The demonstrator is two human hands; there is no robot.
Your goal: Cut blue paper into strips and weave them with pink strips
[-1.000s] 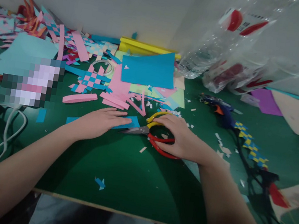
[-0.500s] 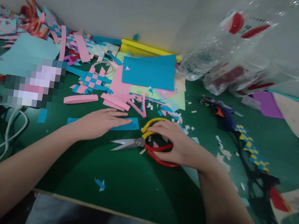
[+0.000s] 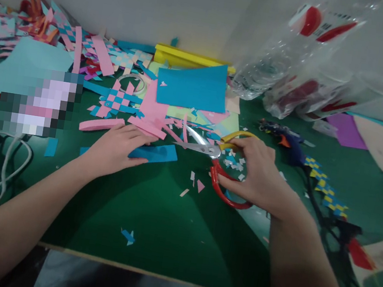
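My right hand (image 3: 253,174) holds scissors (image 3: 213,151) with one yellow and one red handle, thumb in the red loop and fingers at the yellow one. The blades are spread apart, pointing left over paper scraps. On the green table, my left hand (image 3: 115,149) has its thumb and fingers closed about a blue paper strip (image 3: 161,153). The strip's right end sticks out towards the scissors, below the blades. Part of it is hidden under the hand. Just beyond the left hand lie folded pink strips (image 3: 102,124).
A blue sheet (image 3: 193,86) lies on other papers at the back. Woven pink-and-blue paper (image 3: 117,99) lies left of it. Bagged plastic cups (image 3: 304,83) lean at the back right. A blurred-out device (image 3: 44,102) and white cable (image 3: 6,168) are at left.
The scissors have been raised from the table and moved right and away from me, their blades opening wider. My left hand has shifted left and its fingers have closed about the blue strip.
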